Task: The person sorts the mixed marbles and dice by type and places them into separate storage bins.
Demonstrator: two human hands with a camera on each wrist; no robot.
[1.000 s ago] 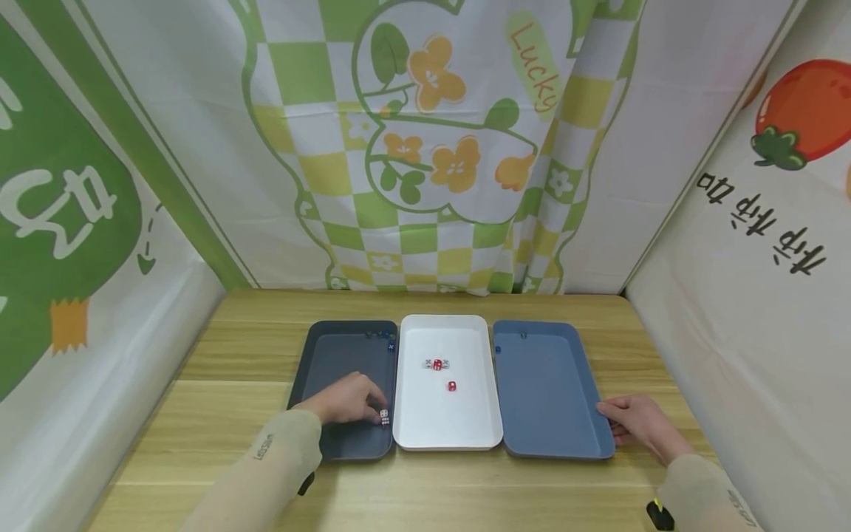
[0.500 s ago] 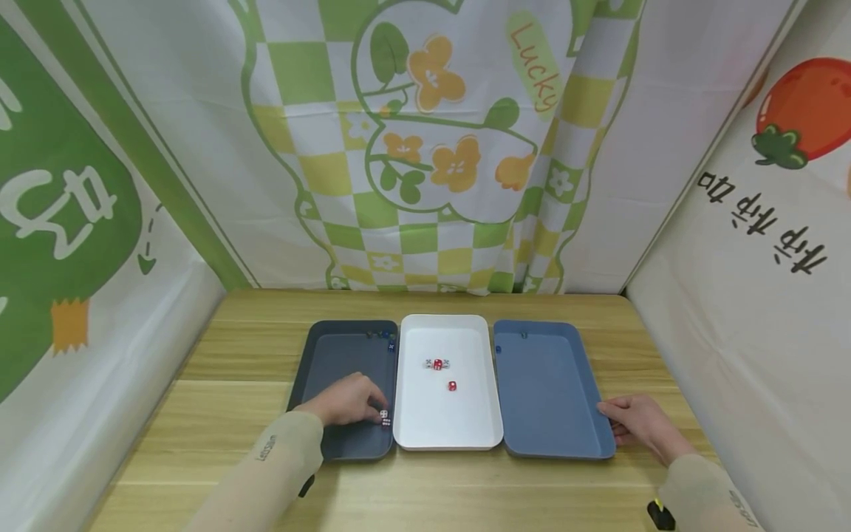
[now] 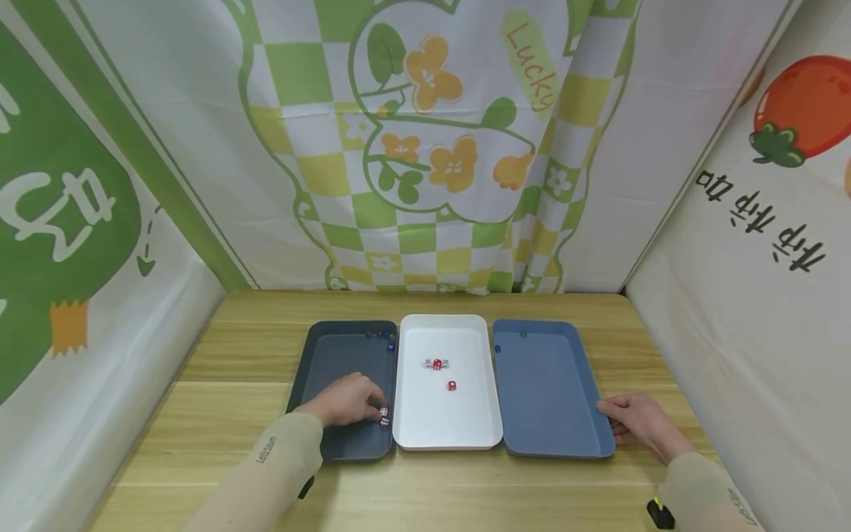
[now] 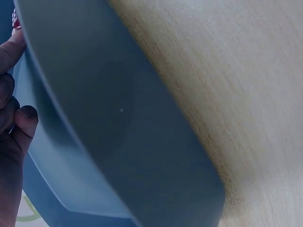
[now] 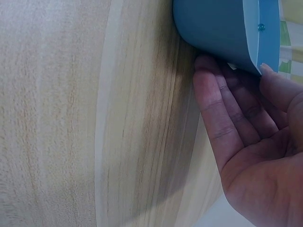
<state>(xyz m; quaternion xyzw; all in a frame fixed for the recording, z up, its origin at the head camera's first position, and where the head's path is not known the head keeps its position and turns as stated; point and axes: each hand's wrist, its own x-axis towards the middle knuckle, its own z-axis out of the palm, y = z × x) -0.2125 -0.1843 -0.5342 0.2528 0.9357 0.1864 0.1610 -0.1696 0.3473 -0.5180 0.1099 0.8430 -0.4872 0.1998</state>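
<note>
Left hand (image 3: 346, 400) pinching at white dice (image 3: 384, 418), right hand (image 3: 641, 424) gripping a tray.
From here I see the curled left fingers grasping the pair inside the dark tray (image 3: 339, 358), small dice (image 3: 391, 346) farther ahead of them; to their right sits the white tray (image 3: 452, 425) with a red die (image 3: 452, 386); the right thumb rests over the rim of the blue tray (image 3: 548, 395), the other fingers bent against its outer side.

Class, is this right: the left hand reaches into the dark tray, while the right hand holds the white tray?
Not quite: the right hand holds the blue tray, not the white tray, as the head view shows. The left hand does reach into the dark tray.
</note>
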